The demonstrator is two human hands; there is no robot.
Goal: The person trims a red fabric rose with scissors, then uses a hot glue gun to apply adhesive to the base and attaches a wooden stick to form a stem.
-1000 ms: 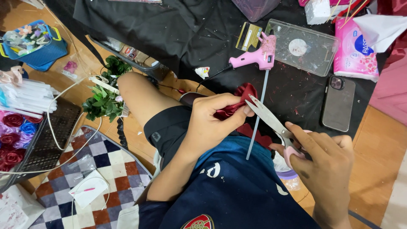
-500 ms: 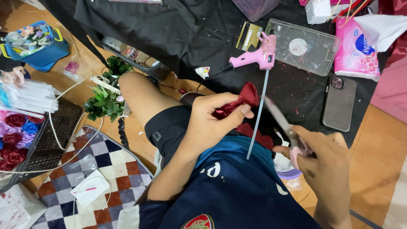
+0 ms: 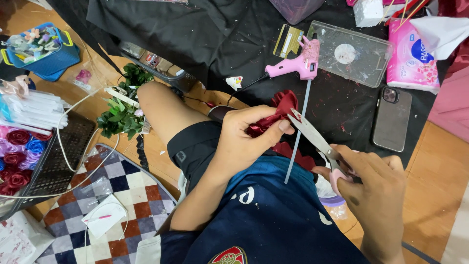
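My left hand (image 3: 246, 139) pinches a dark red satin ribbon piece (image 3: 276, 110) between thumb and fingers, above my lap. My right hand (image 3: 373, 188) grips pink-handled scissors (image 3: 315, 139); their blades point up-left and the tips touch the ribbon by my left thumb. More red ribbon (image 3: 293, 154) lies on my lap under the blades. A pink glue gun (image 3: 295, 66) rests on the black cloth (image 3: 195, 39) just beyond, with a long clear glue stick (image 3: 298, 132) running down from it toward my lap.
A phone (image 3: 393, 120) lies face down at right, beside a clear plastic lid (image 3: 349, 51) and a pink tissue pack (image 3: 413, 54). At left are green leaf sprigs (image 3: 119, 115), a tray of ribbon roses (image 3: 17, 159), a blue basket (image 3: 39, 49) and a checkered mat (image 3: 107, 200).
The scissors swung away from the ribbon half a second ago, then came back up-left so the blade tips meet the red ribbon again. My left hand has kept its hold.
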